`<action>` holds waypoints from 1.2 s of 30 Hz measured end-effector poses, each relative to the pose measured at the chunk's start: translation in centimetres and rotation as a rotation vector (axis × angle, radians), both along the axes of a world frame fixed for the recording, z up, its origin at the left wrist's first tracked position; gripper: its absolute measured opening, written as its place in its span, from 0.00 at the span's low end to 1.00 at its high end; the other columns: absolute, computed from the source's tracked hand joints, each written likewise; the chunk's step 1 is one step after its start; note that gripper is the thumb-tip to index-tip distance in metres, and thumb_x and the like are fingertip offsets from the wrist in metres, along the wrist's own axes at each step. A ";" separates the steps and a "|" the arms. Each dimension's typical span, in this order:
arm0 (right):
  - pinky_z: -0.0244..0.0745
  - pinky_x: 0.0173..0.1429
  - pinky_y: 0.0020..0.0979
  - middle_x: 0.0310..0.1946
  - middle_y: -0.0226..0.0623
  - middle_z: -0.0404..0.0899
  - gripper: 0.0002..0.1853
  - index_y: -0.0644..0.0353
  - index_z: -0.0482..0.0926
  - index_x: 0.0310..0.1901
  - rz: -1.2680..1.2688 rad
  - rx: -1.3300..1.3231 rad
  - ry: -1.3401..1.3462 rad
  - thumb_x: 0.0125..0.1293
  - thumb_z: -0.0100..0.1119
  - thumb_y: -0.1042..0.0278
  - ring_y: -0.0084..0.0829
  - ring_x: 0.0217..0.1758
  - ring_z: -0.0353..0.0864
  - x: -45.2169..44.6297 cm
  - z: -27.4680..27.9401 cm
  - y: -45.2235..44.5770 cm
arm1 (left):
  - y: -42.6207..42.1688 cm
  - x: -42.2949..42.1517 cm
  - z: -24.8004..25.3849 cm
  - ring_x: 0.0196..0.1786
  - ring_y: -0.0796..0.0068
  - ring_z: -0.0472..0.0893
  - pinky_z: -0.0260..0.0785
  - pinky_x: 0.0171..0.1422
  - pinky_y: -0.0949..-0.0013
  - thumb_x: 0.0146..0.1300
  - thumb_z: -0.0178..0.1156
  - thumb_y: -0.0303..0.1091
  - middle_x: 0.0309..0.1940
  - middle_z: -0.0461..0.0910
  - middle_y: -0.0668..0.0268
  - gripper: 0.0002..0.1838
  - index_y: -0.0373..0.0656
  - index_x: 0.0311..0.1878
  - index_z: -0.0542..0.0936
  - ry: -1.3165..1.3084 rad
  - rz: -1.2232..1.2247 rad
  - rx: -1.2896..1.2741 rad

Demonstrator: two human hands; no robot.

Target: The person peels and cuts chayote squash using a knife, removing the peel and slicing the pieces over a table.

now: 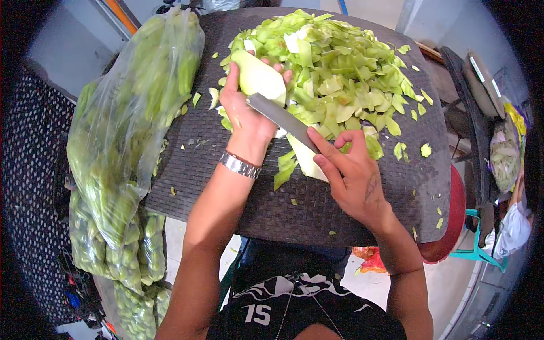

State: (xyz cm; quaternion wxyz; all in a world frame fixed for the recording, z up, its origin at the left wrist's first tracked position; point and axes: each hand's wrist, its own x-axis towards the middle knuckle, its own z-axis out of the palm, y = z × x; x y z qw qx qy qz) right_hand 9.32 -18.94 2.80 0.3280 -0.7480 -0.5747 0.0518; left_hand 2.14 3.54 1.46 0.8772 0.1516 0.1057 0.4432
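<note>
Cradling green vegetable (258,79), left fingers (232,78) | right fingers (331,157) gripping knife (281,120) | peel heap (337,85) just beyond | forearms (212,212) over table's near edge (300,224)

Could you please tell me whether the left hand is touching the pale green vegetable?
Touching: the head view shows the pale green vegetable cradled in the left hand, between thumb and fingers.

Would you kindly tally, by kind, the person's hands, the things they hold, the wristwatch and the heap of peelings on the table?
Hands: 2 (left hand, right hand)
Held vegetable: 1
Held knife: 1
Wristwatch: 1
Heap of peelings: 1
Total: 6
</note>
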 end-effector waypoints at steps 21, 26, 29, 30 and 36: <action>0.76 0.35 0.43 0.39 0.43 0.67 0.22 0.40 0.77 0.71 -0.108 0.017 0.013 0.77 0.58 0.57 0.42 0.29 0.75 -1.3 -0.5 0.3 | -3.9 0.6 1.1 0.43 0.68 0.79 0.75 0.51 0.62 0.78 0.52 0.60 0.43 0.77 0.65 0.25 0.47 0.59 0.75 0.206 0.244 0.032; 0.75 0.33 0.42 0.37 0.42 0.67 0.24 0.39 0.76 0.72 -0.162 0.062 -0.072 0.76 0.60 0.58 0.41 0.29 0.74 -0.8 -1.4 0.9 | -4.4 0.4 2.2 0.42 0.74 0.77 0.73 0.49 0.65 0.78 0.55 0.58 0.41 0.74 0.68 0.21 0.48 0.50 0.73 0.295 0.426 0.282; 0.76 0.33 0.42 0.35 0.41 0.66 0.24 0.39 0.76 0.72 -0.140 0.103 -0.033 0.75 0.61 0.59 0.41 0.29 0.74 -0.6 -1.4 1.2 | -4.9 0.6 2.5 0.43 0.75 0.76 0.72 0.51 0.64 0.78 0.56 0.56 0.42 0.74 0.68 0.20 0.47 0.50 0.73 0.338 0.405 0.271; 0.76 0.33 0.43 0.35 0.41 0.66 0.24 0.39 0.76 0.71 -0.141 0.101 -0.036 0.75 0.62 0.59 0.41 0.29 0.74 -0.6 -1.3 1.2 | -4.5 0.6 2.3 0.46 0.73 0.77 0.72 0.54 0.62 0.77 0.57 0.57 0.42 0.74 0.67 0.21 0.46 0.50 0.73 0.336 0.370 0.229; 0.76 0.34 0.42 0.35 0.42 0.67 0.23 0.41 0.77 0.71 -0.170 0.042 -0.070 0.75 0.61 0.59 0.43 0.31 0.76 -0.1 -1.2 0.9 | -3.1 0.4 1.3 0.56 0.60 0.82 0.72 0.67 0.53 0.77 0.55 0.57 0.53 0.81 0.63 0.25 0.44 0.60 0.75 0.263 -0.016 -0.059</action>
